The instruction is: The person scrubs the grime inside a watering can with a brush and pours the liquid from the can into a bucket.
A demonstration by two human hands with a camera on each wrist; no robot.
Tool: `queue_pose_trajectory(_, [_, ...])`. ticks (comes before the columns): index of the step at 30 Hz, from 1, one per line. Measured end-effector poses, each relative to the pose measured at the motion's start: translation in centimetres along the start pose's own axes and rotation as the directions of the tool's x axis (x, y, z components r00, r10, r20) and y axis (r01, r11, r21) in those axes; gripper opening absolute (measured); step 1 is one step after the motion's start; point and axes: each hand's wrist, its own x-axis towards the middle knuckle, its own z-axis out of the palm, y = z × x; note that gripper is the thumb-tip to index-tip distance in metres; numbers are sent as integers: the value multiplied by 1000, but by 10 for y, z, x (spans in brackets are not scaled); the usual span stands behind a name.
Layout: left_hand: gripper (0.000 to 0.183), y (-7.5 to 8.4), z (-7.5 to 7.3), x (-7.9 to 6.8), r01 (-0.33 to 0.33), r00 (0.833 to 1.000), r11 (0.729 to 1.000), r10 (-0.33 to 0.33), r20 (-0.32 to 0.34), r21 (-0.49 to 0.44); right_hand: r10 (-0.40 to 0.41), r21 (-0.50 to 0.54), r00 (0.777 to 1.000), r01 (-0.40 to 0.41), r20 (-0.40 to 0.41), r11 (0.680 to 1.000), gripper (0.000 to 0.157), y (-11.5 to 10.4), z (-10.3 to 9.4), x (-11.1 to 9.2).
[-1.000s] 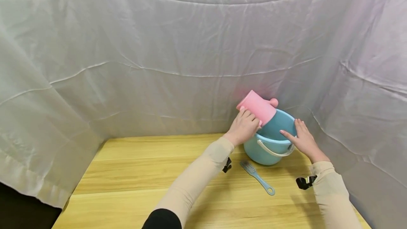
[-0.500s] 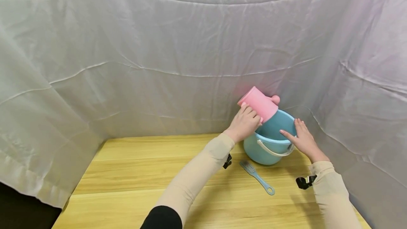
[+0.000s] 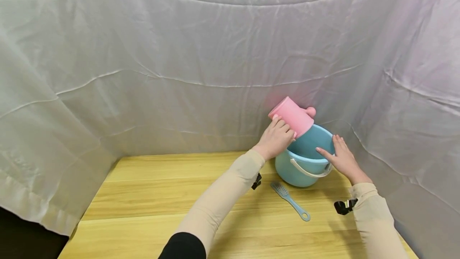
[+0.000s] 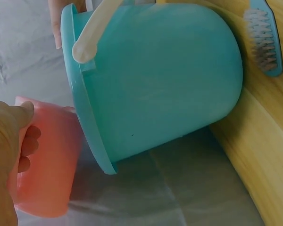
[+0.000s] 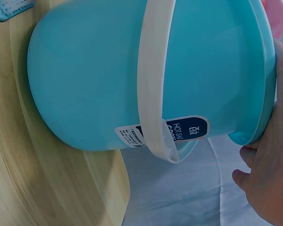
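Note:
In the head view my left hand (image 3: pixel 276 136) grips a pink watering can (image 3: pixel 295 116) by the side, tilted over the left part of a blue bucket (image 3: pixel 296 171). The can's round-ended spout (image 3: pixel 311 112) points to the back right. In the left wrist view curled fingers (image 4: pixel 29 141) lie against the can (image 4: pixel 52 165), close to the bucket's rim. My right hand (image 3: pixel 345 159) holds the bucket's right rim, thumb over the opening and fingers along the outer edge. Upright on the table, the bucket has its white handle (image 3: pixel 310 173) hanging down in front.
A blue brush (image 3: pixel 290 201) lies bristles up on the wooden table (image 3: pixel 161 195), just in front of the bucket. Grey curtains (image 3: pixel 197 71) hang behind the table and along both sides. A label (image 5: pixel 186 128) is stuck on the bucket beneath the handle's end.
My left hand has raised the watering can slightly, mostly in the first half second. The right hand, the bucket and the brush stay nearly where they were.

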Motion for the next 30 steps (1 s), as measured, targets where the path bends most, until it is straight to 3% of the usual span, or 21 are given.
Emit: queue_pose_trajectory(30, [18, 1, 4, -5, -54, 999, 997, 53, 12, 49, -3, -1, 1000, 3, -4, 1000, 100, -2, 0, 0])
